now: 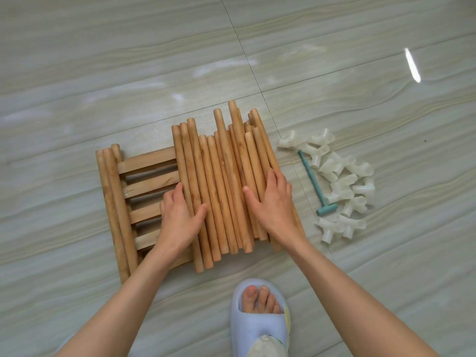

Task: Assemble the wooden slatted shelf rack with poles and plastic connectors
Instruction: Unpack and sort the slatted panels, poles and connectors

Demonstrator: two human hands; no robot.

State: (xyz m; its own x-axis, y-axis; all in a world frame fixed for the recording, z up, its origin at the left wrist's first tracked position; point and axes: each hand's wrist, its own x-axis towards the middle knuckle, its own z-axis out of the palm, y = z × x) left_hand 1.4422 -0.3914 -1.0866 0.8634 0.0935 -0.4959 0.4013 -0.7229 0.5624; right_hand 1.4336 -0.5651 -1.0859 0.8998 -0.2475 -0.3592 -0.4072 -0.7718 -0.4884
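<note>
Several round wooden poles point(224, 181) lie side by side in a pile on the floor, partly on top of a stack of wooden slatted panels point(149, 185). My left hand point(180, 217) rests flat on the pile's left side, fingers over the outer poles. At the pile's right side, my right hand point(270, 202) lies on the poles with fingers spread. A heap of several translucent white plastic connectors point(342, 181) sits to the right. A small teal plastic hammer point(315, 182) lies along the heap's left edge.
Everything lies on a glossy grey tiled floor point(128, 73) with dark grout lines. My foot in a pale blue slipper point(260, 318) stands just in front of the poles. Three poles point(113, 202) lie along the panels' left edge.
</note>
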